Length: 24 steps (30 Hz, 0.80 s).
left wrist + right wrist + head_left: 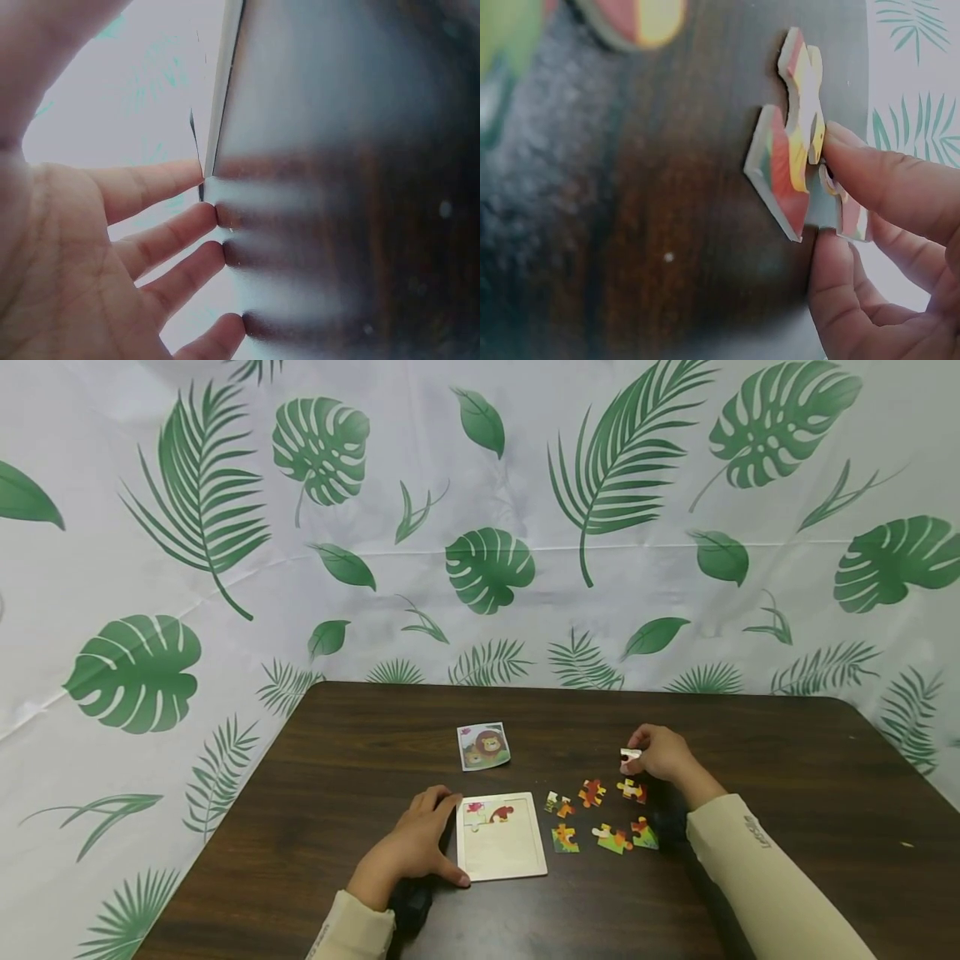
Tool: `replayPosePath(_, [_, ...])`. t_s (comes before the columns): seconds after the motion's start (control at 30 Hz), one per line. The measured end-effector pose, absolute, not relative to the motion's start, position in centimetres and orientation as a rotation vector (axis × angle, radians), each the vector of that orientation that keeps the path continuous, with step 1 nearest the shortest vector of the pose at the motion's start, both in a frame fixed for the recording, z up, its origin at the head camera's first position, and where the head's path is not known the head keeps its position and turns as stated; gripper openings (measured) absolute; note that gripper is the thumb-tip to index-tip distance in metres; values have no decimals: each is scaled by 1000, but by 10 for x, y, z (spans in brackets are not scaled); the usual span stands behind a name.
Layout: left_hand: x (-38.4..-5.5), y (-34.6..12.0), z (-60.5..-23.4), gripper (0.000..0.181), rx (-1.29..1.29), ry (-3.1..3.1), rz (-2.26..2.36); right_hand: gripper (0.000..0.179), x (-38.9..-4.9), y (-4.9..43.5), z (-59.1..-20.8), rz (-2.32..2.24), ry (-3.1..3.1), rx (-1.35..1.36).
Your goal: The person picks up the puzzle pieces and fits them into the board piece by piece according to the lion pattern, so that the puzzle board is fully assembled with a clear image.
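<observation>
My left hand (416, 839) rests along the left side of a pale wooden puzzle tray (502, 853). Its thumb touches the near left corner and its fingertips the far left corner. In the left wrist view the fingers (161, 187) are stretched out, tips down at the tabletop and the tray's edge. Two or three pieces, one with a pink flower and one red (502, 814), lie at the tray's top. My right hand (663, 756) pinches a small whitish puzzle piece (630, 755) between thumb and fingertips, just beyond a red and yellow piece (632, 790).
Several loose puzzle pieces (592, 792) lie between the tray and my right forearm. A picture card with lions (483, 746) lies behind the tray. The dark wooden table (787, 777) ends at a leaf-patterned cloth (420, 485).
</observation>
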<state>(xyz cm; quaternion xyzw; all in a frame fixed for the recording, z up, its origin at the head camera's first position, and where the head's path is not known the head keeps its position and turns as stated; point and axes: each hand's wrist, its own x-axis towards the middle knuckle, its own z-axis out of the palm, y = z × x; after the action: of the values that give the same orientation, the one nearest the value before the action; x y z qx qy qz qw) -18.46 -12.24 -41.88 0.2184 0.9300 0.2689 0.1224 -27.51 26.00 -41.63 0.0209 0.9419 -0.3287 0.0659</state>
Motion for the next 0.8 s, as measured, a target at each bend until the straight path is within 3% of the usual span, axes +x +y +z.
replayPosePath(0.8, [-185, -123, -420, 105, 673, 2726, 781, 29, -268, 253, -419, -1166, 2855, 19])
